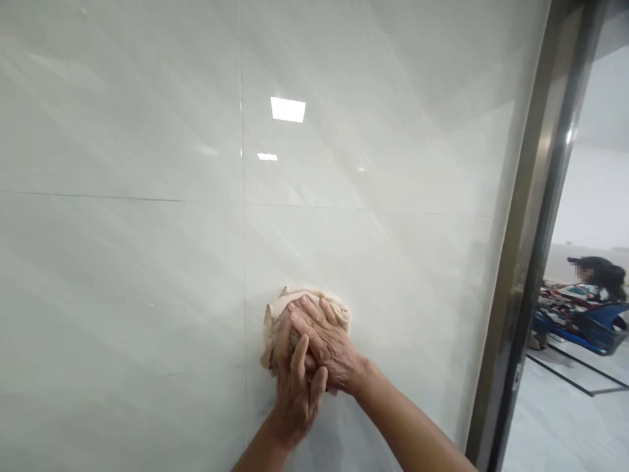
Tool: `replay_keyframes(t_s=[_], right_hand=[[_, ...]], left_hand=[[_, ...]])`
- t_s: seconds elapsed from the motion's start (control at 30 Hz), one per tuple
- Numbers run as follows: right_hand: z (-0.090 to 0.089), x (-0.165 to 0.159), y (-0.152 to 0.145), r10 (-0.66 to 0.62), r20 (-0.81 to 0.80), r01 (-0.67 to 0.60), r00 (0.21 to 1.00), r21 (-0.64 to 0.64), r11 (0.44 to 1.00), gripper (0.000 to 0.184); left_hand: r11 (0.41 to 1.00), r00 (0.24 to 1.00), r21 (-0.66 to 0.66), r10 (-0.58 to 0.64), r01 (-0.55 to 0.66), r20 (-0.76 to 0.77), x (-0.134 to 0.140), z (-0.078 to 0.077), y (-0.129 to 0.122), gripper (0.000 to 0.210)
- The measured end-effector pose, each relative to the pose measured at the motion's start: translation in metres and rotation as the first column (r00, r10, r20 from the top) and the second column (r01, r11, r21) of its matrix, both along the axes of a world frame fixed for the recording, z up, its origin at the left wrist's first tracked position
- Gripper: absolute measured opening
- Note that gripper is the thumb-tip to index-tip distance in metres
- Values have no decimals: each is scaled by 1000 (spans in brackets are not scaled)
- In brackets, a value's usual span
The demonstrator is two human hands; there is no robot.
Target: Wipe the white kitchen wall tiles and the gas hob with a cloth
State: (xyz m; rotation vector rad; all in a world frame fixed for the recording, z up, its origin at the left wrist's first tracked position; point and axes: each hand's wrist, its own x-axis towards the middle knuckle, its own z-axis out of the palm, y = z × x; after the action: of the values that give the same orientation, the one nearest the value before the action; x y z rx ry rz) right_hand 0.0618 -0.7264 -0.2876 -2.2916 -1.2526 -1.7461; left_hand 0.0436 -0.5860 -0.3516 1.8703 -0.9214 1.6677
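A folded cream cloth point(339, 311) lies pressed against a glossy tiled wall point(147, 275). My right hand point(331, 351) is on top of it, fingers extended and pointing up and left, holding the cloth to the tile. From below, my left hand point(297, 393) reaches up against the cloth's left part, its fingers partly bent. The two hands overlap, and the right fingers cover part of the left hand. Some of the cloth is hidden under both palms.
A metal door frame point(521, 262) stands at the right edge of the wall. Through the opening, a person in a dark cap point(597, 270) bends near a blue container point(584, 328) heaped with coloured items. Ceiling lights reflect in the tiles.
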Motion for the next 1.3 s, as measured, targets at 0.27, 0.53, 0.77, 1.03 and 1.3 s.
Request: replay_keyframes(t_s=[0.27, 0.53, 0.77, 1.03, 1.3], right_hand=[[-2, -3, -101, -146, 153, 114, 977, 197, 974, 35], [-26, -3, -283, -533, 66, 382, 843, 626, 680, 49], [-75, 43, -286, -538, 70, 330, 840, 721, 609, 59], [-77, 45, -290, -541, 57, 341, 839, 720, 605, 60], [-71, 44, -280, -538, 52, 352, 842, 702, 619, 62]], left_hand=[[922, 921, 43, 380, -385, 86, 25, 15, -9, 62], [863, 863, -85, 503, -499, 45, 37, 161, 47, 71], [932, 917, -83, 363, -353, 164, 46, 248, -10, 83], [889, 978, 409, 173, -207, 118, 32, 172, -83, 76], [845, 904, 324, 394, -427, 164, 23, 195, 0, 59]])
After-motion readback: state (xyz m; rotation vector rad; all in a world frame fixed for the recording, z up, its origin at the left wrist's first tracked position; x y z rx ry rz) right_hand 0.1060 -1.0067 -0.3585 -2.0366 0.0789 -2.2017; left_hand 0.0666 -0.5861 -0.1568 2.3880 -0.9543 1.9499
